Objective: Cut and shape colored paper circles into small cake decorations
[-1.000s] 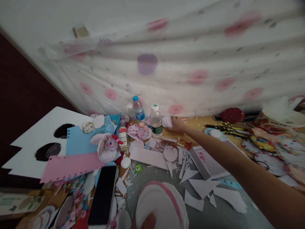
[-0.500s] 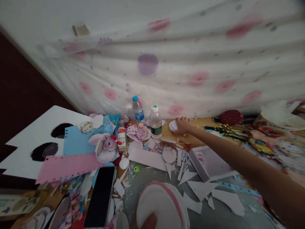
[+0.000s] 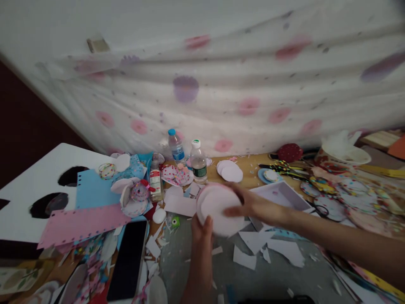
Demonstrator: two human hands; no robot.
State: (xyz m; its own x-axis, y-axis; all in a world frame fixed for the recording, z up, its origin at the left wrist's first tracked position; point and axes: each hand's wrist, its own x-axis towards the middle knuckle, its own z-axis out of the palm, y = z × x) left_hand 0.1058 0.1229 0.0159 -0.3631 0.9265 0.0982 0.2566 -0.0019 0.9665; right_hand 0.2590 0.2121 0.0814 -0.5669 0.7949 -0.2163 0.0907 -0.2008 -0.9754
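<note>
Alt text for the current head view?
Left hand grips a stack of pale discs, right hand overlapping its right side, above a grey mat with white scraps. Bottles stand beyond; a black phone lies at left.

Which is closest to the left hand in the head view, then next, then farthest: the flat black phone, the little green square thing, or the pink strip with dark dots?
From the left hand:
1. Little green square thing, just to its left.
2. Flat black phone, farther left and lower in the picture.
3. Pink strip with dark dots, past the phone, farthest left.
</note>
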